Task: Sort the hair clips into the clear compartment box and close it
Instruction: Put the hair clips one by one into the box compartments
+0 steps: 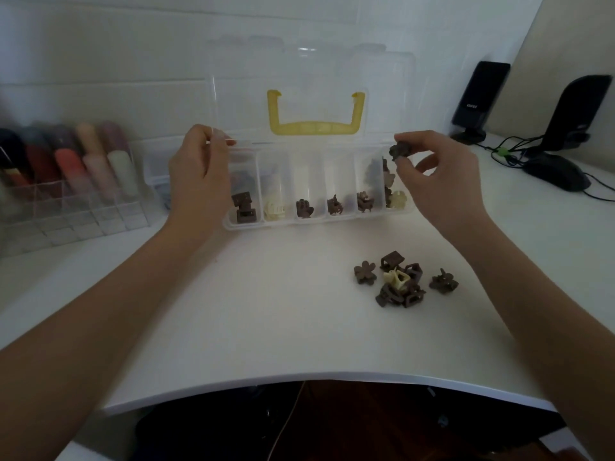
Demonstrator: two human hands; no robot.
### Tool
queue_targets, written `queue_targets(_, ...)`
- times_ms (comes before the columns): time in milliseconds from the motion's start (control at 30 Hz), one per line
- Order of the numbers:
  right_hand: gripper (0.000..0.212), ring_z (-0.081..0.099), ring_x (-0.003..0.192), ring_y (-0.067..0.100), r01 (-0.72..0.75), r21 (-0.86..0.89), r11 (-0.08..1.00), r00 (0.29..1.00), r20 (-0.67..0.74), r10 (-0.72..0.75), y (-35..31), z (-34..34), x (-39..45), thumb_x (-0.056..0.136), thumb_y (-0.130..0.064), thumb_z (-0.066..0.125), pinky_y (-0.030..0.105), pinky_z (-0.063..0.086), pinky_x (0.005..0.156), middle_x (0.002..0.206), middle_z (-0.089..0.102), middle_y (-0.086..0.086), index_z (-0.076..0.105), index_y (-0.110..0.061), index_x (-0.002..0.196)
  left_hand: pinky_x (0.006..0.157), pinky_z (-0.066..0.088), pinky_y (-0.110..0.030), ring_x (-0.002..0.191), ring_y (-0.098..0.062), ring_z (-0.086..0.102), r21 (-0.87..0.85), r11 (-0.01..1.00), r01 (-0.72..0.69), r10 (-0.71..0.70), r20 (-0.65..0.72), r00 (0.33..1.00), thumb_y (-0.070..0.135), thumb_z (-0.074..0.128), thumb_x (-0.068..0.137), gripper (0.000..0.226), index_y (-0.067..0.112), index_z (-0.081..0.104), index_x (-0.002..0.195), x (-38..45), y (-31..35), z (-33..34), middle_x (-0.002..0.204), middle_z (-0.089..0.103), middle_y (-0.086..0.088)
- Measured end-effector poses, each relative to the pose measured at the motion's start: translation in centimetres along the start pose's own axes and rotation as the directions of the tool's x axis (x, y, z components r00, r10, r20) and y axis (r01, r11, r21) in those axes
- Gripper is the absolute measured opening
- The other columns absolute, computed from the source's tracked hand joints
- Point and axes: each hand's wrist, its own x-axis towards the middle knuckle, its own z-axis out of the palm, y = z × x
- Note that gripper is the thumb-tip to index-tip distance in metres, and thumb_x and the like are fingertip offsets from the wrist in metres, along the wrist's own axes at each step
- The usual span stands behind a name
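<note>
Hair clips (404, 281) lie heaped at 4 o'clock from the clear box (317, 194), whose lid (312, 91) stands upright. Left hand (199, 174) pinches the box's 9 o'clock corner. Right hand (442, 181), fingers clamped on a brown clip (399, 151) above the 3 o'clock compartment, could release early and misfile it.

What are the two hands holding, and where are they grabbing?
The right hand pinches a brown hair clip in its fingertips. The left hand grips the clear box lid's left edge.

Home desk: white desktop (233, 311), speakers (479, 101), mouse (555, 173), acrylic lipstick organiser (66, 181)
</note>
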Motion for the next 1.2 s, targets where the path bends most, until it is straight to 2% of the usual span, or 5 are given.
queue_targets(233,0.017,0.054,0.062,0.006,-0.006,0.024,1.0,1.0,-0.02,0.007,-0.2,0.0,-0.3,0.086,-0.017,0.059,0.014,0.042,0.055,0.09,0.062,-0.013,0.055,-0.019,0.102,0.064,0.035,-0.003,0.065,0.013,0.049,-0.006,1.0,0.0,0.0,-0.005,1.0,0.02,0.036,0.098,0.018,0.014,0.048,0.086,0.0,0.1,0.0,0.074,0.052,0.017)
queue_targets(600,0.034,0.042,0.115,0.029,0.096,-0.456,0.885,0.991,0.127,-0.043,0.8,-0.1,-0.1,0.095,-0.032,0.051,0.04,0.04,0.088,0.122,0.05,0.009,0.059,-0.023,0.128,0.062,0.036,-0.004,0.06,0.013,0.047,-0.02,0.999,0.03,-0.031,-0.016,0.999,0.02,0.036,0.098,0.018,0.014,0.049,0.085,-0.1,0.1,0.2,0.071,0.051,0.015)
queue_targets(900,0.017,0.043,0.064,0.0,0.245,-0.037,0.969,0.963,0.122,-0.239,-0.4,-0.4,-0.1,0.08,-0.029,0.067,0.016,0.033,0.059,0.078,0.05,0.003,0.062,-0.016,0.091,0.065,0.036,-0.008,0.063,0.011,0.047,-0.028,0.998,0.047,-0.048,-0.043,0.998,0.02,0.039,0.096,0.018,0.013,0.049,0.083,0.1,-0.2,0.4,0.071,0.054,0.012)
queue_targets(1067,0.032,0.042,0.053,0.008,0.137,0.126,0.983,0.604,0.775,-0.183,-3.1,-0.9,-1.6,0.064,-0.049,0.076,0.019,0.036,0.054,0.062,0.053,0.001,0.064,-0.026,0.082,0.064,0.035,-0.009,0.064,0.007,0.047,-0.015,0.998,0.063,-0.063,-0.042,0.997,0.023,0.038,0.095,0.019,0.014,0.05,0.083,0.2,-0.3,0.4,0.071,0.055,0.009)
queue_targets(1200,0.036,0.043,0.052,0.002,0.257,-0.055,0.965,0.458,0.886,-0.071,-3.6,-0.2,-2.6,0.062,-0.051,0.079,0.021,0.038,0.057,0.066,0.054,-0.007,0.059,-0.032,0.085,0.062,0.035,-0.01,0.064,0.003,0.044,0.004,0.998,0.058,-0.058,-0.028,0.998,0.022,0.038,0.096,0.02,0.011,0.05,0.083,0.2,-0.2,0.3,0.079,0.055,-0.006)
